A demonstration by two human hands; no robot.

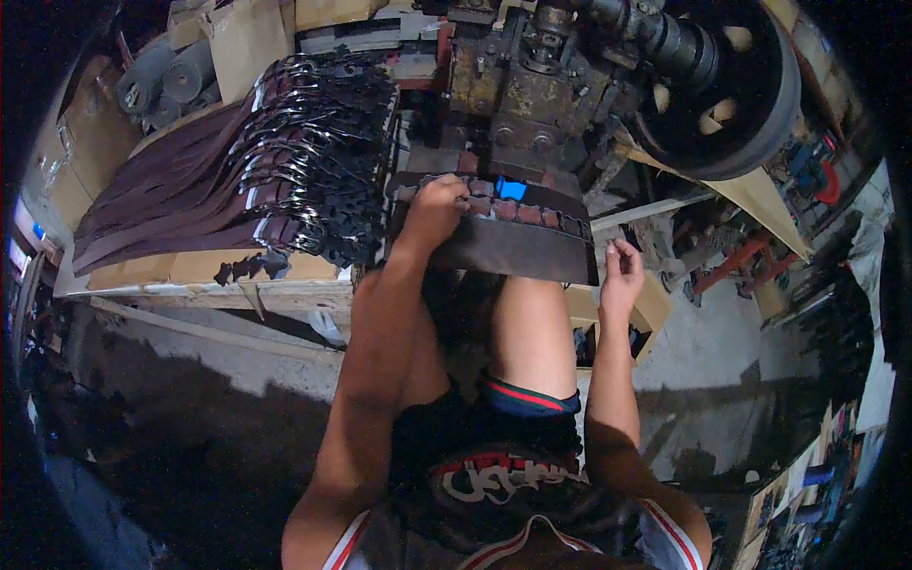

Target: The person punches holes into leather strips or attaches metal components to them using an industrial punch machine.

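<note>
My left hand (437, 209) is closed over the left part of a row of reddish-brown scalloped pieces (518, 211) on the machine's dark metal plate (503, 249). What its fingers hold is hidden. Just past the plate's right end, my right hand (622, 264) is raised with thumb and fingertips pressed together; anything between them is too small to name. Between the hands, a bright blue piece (511, 188) sits behind the scalloped row.
Brown straps with metal buckles (280, 171) are heaped on a cardboard-covered bench (190, 271) at left. The rusty machine (532, 100) stands ahead, its large black flywheel (722, 85) at upper right. An open cardboard box (651, 304) is below right.
</note>
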